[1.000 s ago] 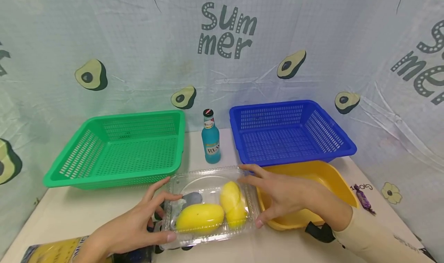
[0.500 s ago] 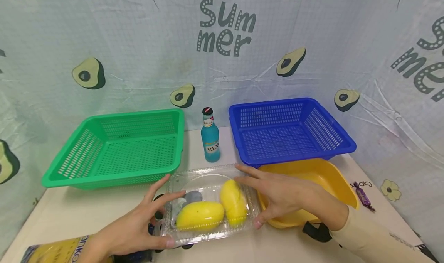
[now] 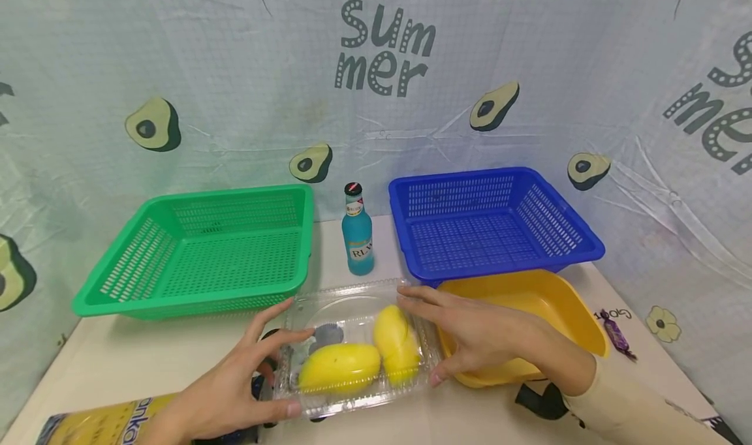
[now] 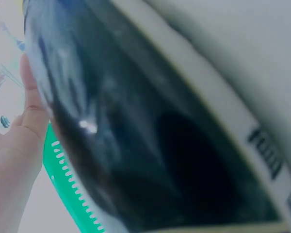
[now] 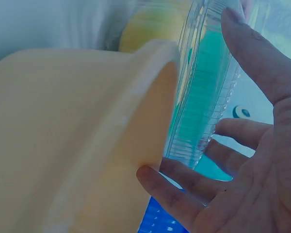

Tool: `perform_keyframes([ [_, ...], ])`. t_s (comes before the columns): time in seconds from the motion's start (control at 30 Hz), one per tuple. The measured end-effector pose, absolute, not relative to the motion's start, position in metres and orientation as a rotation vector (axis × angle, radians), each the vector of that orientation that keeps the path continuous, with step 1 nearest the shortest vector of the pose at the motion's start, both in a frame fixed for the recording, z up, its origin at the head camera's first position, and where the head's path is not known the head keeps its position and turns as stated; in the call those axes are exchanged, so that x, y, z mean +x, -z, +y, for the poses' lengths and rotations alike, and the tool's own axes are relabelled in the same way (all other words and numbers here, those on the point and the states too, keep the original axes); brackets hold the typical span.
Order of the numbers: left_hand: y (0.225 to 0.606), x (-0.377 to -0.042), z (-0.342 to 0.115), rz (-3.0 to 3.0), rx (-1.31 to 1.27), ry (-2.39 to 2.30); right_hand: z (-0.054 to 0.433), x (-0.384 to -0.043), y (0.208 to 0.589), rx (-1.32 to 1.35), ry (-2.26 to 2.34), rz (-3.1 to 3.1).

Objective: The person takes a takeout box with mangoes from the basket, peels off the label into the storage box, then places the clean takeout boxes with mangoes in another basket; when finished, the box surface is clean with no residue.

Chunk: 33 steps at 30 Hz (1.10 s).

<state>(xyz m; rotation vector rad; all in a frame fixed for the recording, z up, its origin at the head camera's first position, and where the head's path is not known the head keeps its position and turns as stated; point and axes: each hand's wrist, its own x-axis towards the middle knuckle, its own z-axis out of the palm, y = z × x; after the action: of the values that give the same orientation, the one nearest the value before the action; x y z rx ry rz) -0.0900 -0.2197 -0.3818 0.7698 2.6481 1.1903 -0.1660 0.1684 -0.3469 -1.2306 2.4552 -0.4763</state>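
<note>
A clear plastic clamshell box point(image 3: 346, 406) lies on the table in the head view. Through its lid show two smooth yellow mango-like fruits, one lying crosswise point(image 3: 337, 368) and one lengthwise point(image 3: 396, 344). My left hand point(image 3: 226, 383) holds the box's left side, thumb at the front corner and fingers spread along the edge and lid. Along the opposite side, my right hand point(image 3: 470, 324) holds it between thumb and fingers. In the right wrist view, the thumb touches the box's ribbed rim point(image 5: 203, 92); the other fingers reach its far end. A dark shiny packet point(image 4: 136, 126) hides most left fingers in the left wrist view.
Behind the box stand a green basket point(image 3: 235, 256), a blue bottle point(image 3: 358, 239) and a blue basket point(image 3: 470, 230). A yellow basin point(image 3: 546, 295) sits under my right forearm, with a purple wrapped candy point(image 3: 615, 335) beyond. A yellow packet point(image 3: 94, 425) lies by my left wrist.
The box and fruits stay in place, with both hands still at its sides. My fingers shift only slightly, and the head view wobbles a little.
</note>
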Motion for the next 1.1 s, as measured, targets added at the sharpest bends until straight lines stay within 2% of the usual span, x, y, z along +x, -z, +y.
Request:
perform_keyframes([
  [0.6, 0.365, -0.083, -0.220, 2.593, 0.960, -1.332, 0.177, -0.153, 0.337, -1.357, 0.672, 2.468],
  [0.9, 0.361, -0.078, -0.219, 2.618, 1.056, -1.325, 0.182, -0.136, 0.330, -1.378, 0.710, 2.498],
  [1.1, 0.353, -0.075, -0.215, 2.679, 1.015, -1.339, 0.185, -0.136, 0.327, -1.447, 0.846, 2.547],
])
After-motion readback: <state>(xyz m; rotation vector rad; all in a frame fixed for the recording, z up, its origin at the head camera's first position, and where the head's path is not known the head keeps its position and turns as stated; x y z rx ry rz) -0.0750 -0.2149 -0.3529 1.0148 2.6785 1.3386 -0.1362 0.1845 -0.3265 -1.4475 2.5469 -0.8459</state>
